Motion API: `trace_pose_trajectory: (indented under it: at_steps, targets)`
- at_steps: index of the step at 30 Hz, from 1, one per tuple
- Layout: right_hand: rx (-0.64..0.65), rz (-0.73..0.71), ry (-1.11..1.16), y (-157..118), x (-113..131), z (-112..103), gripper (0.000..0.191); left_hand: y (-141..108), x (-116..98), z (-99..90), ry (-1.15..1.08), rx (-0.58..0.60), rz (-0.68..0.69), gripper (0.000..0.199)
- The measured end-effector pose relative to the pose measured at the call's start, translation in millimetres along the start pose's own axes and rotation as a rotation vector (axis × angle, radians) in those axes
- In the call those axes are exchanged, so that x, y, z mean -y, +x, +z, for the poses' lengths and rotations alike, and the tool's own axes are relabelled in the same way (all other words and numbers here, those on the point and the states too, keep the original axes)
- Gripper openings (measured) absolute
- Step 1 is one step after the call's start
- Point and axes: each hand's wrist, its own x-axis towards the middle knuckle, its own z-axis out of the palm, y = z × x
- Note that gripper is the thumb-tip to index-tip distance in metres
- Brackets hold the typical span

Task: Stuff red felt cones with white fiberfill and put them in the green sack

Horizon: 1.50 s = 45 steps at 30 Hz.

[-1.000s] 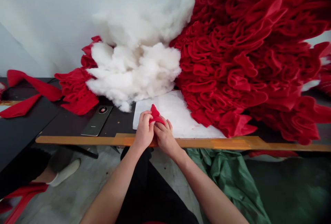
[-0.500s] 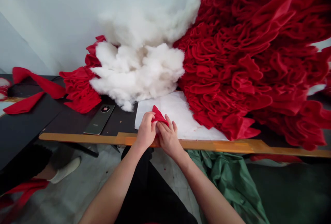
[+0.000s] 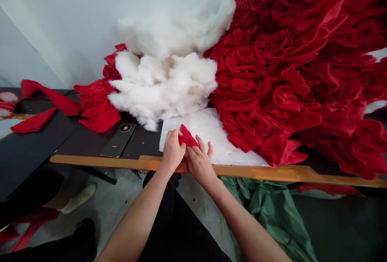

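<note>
A small pointed piece of red fabric [image 3: 188, 136] is between my hands, just above the front edge of the table. My left hand [image 3: 173, 149] is closed on its left side, thumb and fingers gripping the cloth. My right hand [image 3: 200, 159] is at its lower right, some fingers tucked against or into the fabric and others raised; the fingertips are partly hidden. Under the cloth lies a white sheet [image 3: 238, 155]. Behind it sits a heap of white fluffy stuffing [image 3: 166, 80].
A tall pile of red fabric pieces [image 3: 272, 84] fills the right side. To the left are a smaller red stack [image 3: 98, 105], a phone [image 3: 119, 140] and red strips [image 3: 57, 96]. Brown tape [image 3: 105, 161] lines the table edge. Green cloth [image 3: 269, 209] hangs below; another person's foot [image 3: 79, 198] shows lower left.
The view has shifted slightly, so the scene sits a little further right. Both hands keep hold of the red fabric, with its pose barely altered. A dark shape has appeared at lower left.
</note>
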Motion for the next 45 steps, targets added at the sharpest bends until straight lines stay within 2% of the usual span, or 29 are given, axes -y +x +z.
trace_pose_trajectory:
  at_steps: [5, 14, 18, 21, 26, 28, 30, 34, 37, 42, 45]
  targets:
    - [0.065, -0.12, 0.009, 4.7, -15.2, -4.1, 0.036, 6.6, 0.2, 9.2, 0.055, 0.015, -0.136, 0.023]
    - [0.117, -0.161, -0.19, 21.1, -16.0, 0.1, 0.036, 21.5, 5.2, 13.3, 0.042, 0.131, -0.163, 0.024]
    - [0.119, -0.189, -0.284, 22.7, -18.3, -5.3, 0.026, 19.0, 2.3, 15.3, 0.054, 0.144, -0.148, 0.02]
    - [0.081, -0.249, -0.365, 20.9, -26.0, -3.3, 0.028, 15.2, 2.8, 15.3, 0.094, 0.154, -0.12, 0.016]
    - [-0.03, -0.32, -0.297, 18.0, -38.1, 11.5, 0.032, 13.1, -0.5, 8.2, 0.113, 0.139, -0.252, 0.027]
    - [-0.088, -0.351, -0.25, 15.7, -41.8, 17.6, 0.037, 14.4, -2.0, 5.1, 0.081, 0.179, -0.279, 0.031]
    - [-0.09, -0.373, -0.234, 13.2, -45.5, 23.4, 0.04, 16.8, -1.4, 3.6, 0.067, 0.238, -0.276, 0.032]
    - [-0.048, -0.317, -0.26, 12.4, -47.5, 28.9, 0.037, 22.1, 2.5, 5.4, 0.111, 0.286, -0.27, 0.033]
    - [-0.028, -0.285, -0.285, 18.3, -39.2, 21.8, 0.033, 25.0, 4.0, 7.6, 0.141, 0.281, -0.242, 0.028]
    - [0.099, -0.177, -0.304, 29.5, -12.4, -2.1, 0.028, 23.0, 3.0, 7.7, 0.16, 0.207, -0.256, 0.018]
    - [0.156, -0.081, -0.28, 30.0, -5.4, -6.1, 0.031, 21.1, 6.6, 10.5, 0.158, 0.138, -0.257, 0.018]
